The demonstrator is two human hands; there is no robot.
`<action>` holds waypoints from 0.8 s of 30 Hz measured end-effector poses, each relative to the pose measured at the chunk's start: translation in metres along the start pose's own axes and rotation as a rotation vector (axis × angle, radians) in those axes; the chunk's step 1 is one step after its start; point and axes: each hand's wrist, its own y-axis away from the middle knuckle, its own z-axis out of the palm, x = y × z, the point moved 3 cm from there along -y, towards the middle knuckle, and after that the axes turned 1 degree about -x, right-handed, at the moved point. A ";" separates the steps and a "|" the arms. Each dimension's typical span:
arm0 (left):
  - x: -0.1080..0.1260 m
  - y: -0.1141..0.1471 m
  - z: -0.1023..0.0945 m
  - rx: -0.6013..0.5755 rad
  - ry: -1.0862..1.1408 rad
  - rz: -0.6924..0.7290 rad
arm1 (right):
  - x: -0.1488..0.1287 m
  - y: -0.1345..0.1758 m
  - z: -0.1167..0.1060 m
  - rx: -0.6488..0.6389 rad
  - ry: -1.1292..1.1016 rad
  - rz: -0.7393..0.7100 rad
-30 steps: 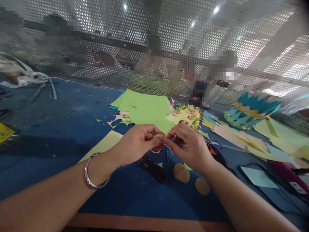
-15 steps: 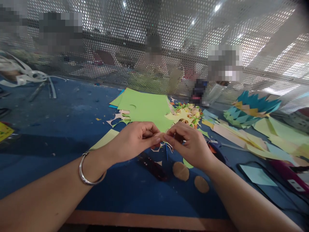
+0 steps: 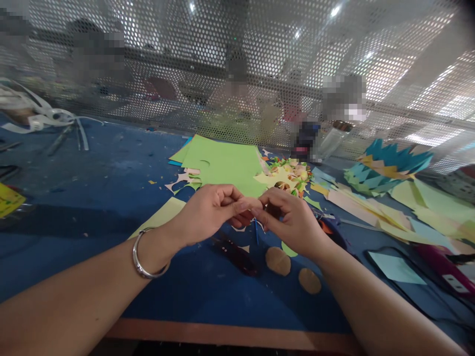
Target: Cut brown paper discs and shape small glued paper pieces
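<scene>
Between my two hands is a small peach-coloured paper piece (image 3: 254, 202), mostly hidden by the fingers. My left hand (image 3: 218, 210), with a silver bangle at its wrist, pinches one side of it. On the other side, my right hand (image 3: 291, 220) grips it between thumb and fingers. Below them on the blue table lie two brown cardboard ovals (image 3: 278, 261) and a dark, shadowed tool (image 3: 237, 257) whose kind I cannot make out. A thin blue stick (image 3: 256, 231) lies just under the fingertips.
Green paper sheets (image 3: 226, 165) lie ahead, beside a heap of coloured paper flowers and scraps (image 3: 289, 173). At the right are a blue-and-green folded paper bowl (image 3: 388, 168), paper strips (image 3: 356, 210) and a purple power strip (image 3: 441, 269). A perforated metal screen (image 3: 208, 64) stands behind.
My left hand and wrist have shifted slightly right, and its fingers have changed position on the paper piece. My right hand has barely moved.
</scene>
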 end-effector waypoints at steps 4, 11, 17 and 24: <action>-0.002 0.000 0.005 0.006 -0.024 0.051 | -0.001 0.000 0.000 0.038 0.040 -0.035; 0.008 0.005 0.014 0.031 0.018 0.094 | -0.008 0.002 -0.002 0.168 0.049 -0.105; 0.006 0.002 0.011 0.020 0.075 0.033 | -0.003 0.002 -0.002 0.187 0.042 -0.059; 0.007 0.001 0.003 0.075 0.058 0.057 | 0.011 -0.001 -0.008 0.187 -0.068 0.051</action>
